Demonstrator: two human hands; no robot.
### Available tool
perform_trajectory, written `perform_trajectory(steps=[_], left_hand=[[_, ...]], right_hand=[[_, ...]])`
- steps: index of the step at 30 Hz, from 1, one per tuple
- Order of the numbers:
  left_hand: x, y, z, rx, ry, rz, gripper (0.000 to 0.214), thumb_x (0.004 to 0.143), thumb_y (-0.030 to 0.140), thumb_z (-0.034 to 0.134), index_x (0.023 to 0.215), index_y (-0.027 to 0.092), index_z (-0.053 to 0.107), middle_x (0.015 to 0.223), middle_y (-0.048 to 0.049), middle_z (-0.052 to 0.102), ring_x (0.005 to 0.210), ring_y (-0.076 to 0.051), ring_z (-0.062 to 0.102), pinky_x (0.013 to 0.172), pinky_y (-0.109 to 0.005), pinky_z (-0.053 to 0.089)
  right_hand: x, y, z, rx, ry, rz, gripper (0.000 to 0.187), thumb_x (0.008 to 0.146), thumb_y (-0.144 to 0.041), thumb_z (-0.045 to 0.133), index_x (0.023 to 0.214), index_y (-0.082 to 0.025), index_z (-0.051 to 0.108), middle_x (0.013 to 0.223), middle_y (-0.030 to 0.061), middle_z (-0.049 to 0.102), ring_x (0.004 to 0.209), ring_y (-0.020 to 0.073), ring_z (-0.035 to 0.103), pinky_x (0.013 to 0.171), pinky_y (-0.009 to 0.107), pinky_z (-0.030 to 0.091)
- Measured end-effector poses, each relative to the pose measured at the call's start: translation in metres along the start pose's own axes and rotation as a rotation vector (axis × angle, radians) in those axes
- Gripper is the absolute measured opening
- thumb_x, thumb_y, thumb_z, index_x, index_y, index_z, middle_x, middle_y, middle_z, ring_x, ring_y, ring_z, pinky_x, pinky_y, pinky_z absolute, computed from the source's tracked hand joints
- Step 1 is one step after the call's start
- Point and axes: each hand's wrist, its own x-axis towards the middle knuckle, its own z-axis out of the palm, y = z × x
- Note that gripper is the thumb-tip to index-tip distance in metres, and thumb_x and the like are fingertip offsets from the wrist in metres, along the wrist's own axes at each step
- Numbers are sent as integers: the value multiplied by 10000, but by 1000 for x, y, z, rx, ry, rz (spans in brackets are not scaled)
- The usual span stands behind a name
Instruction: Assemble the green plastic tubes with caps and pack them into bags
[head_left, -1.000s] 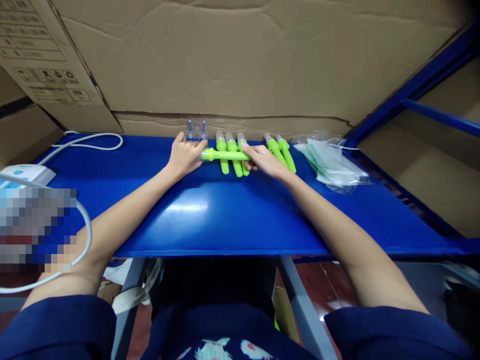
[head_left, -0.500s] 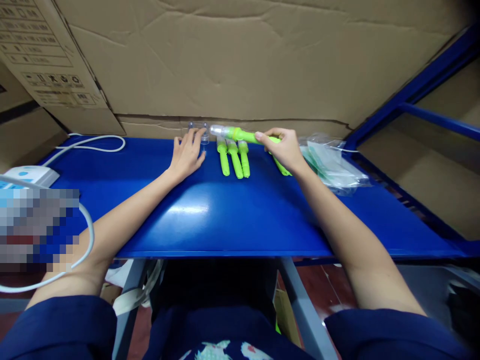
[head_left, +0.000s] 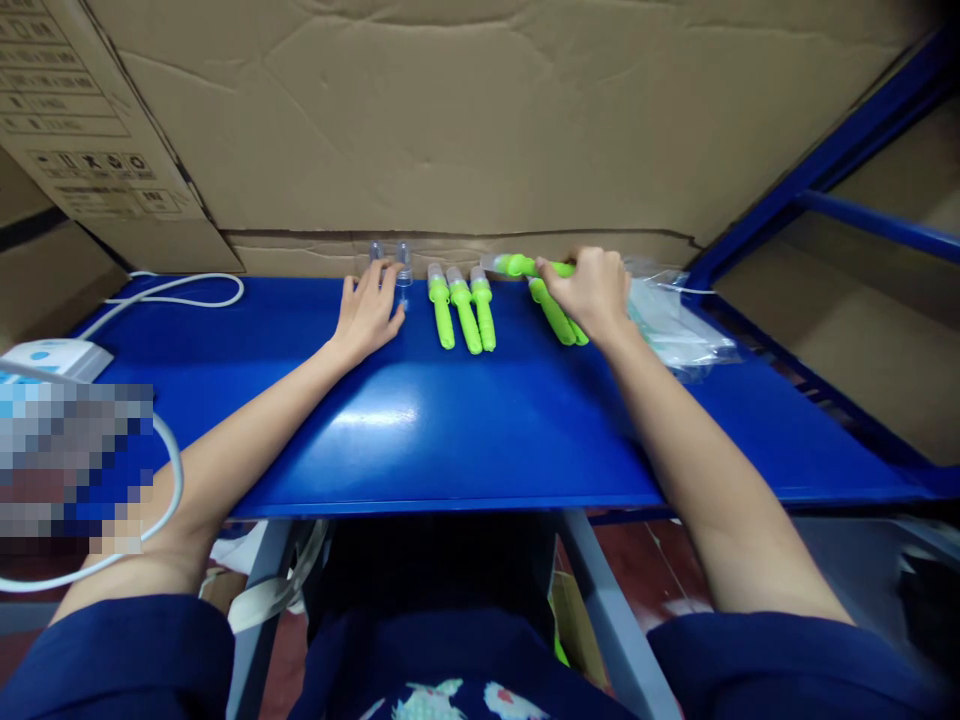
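Observation:
My right hand (head_left: 592,290) is closed round a green pen-shaped device (head_left: 521,266), held sideways just above two more green devices (head_left: 556,318) lying on the blue table (head_left: 465,420). My left hand (head_left: 367,310) rests flat and open on the table, its fingertips by two small clear caps (head_left: 390,255) at the back edge. Three green devices (head_left: 463,305) lie side by side between my hands.
Clear plastic bags (head_left: 667,325) lie at the right, next to my right hand. A white cable (head_left: 180,290) and a white device (head_left: 52,357) sit at the left. Cardboard boxes (head_left: 450,120) wall the back. A blue frame rail (head_left: 840,150) rises at the right.
My right hand has carried the green device from the middle of the table to the right, over the pair lying there. My left hand let go of it and now lies flat.

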Motion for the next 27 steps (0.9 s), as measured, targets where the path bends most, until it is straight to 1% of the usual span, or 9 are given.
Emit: perform_trajectory(steps=[3, 6, 9, 12, 14, 16, 19, 23, 27], left_hand=[[0, -1, 2, 33, 15, 14, 562, 954, 294, 468, 1493, 143, 413, 1499, -267, 507, 1371, -407, 535, 1064, -553, 415], [1, -2, 3, 45, 20, 23, 545, 956, 296, 474, 1478, 148, 426, 1487, -265, 516, 1353, -404, 549, 1045, -546, 428], [1, -1, 2, 37, 0, 15, 541, 952, 285, 485, 1472, 145, 433, 1496, -264, 507, 1351, -411, 549, 1056, -552, 417], [1, 0, 1, 21, -28, -2, 540, 949, 280, 488, 1469, 138, 440, 1516, -263, 489, 1369, -426, 532, 1083, -565, 391], [1, 0, 1, 7, -34, -2, 534, 946, 276, 482, 1460, 132, 454, 1522, -265, 484, 1366, -435, 533, 1089, -575, 382], [1, -1, 2, -5, -27, 5, 529, 943, 275, 478, 1451, 129, 466, 1517, -265, 492, 1348, -436, 547, 1085, -581, 383], [1, -2, 4, -6, -16, 14, 518, 943, 282, 486, 1438, 129, 478, 1504, -261, 508, 1315, -428, 571, 1078, -576, 392], [1, -4, 6, 19, -13, 28, 452, 950, 269, 479, 1376, 124, 521, 1485, -257, 529, 1299, -413, 583, 1066, -560, 410], [1, -4, 6, 46, -40, 17, 433, 956, 260, 466, 1357, 116, 543, 1481, -249, 537, 1325, -407, 563, 1079, -555, 408]], right_hand=[[-1, -1, 4, -17, -19, 7, 612, 955, -660, 509, 1074, -100, 725, 1051, 308, 680, 1118, 473, 619, 924, 608, 474], [-3, -2, 9, -3, -41, -5, 597, 948, -649, 530, 1060, -95, 724, 1031, 300, 677, 1115, 477, 621, 929, 627, 472], [-5, -4, 12, -2, -77, -11, 575, 954, -626, 539, 1032, -87, 727, 1018, 300, 679, 1117, 488, 628, 935, 646, 470], [-8, -7, 15, -6, -104, -23, 507, 956, -570, 563, 1025, -94, 724, 1022, 291, 685, 1124, 488, 633, 939, 652, 476], [-10, -8, 17, -8, -139, -49, 441, 951, -528, 585, 1024, -113, 716, 1041, 275, 693, 1130, 479, 638, 938, 644, 488], [-12, -8, 21, -25, -206, -85, 379, 949, -489, 599, 1004, -130, 706, 1083, 266, 695, 1129, 475, 645, 923, 631, 505], [-13, -7, 29, -48, -284, -137, 329, 944, -465, 615, 954, -145, 687, 1098, 261, 693, 1101, 468, 659, 898, 613, 517], [-14, -6, 34, -38, -318, -175, 328, 920, -493, 669, 900, -165, 679, 1027, 233, 706, 1054, 441, 677, 899, 595, 527], [-15, -9, 28, -77, -348, -179, 318, 962, -462, 595, 938, -164, 704, 1084, 221, 722, 1084, 416, 684, 913, 558, 541]])
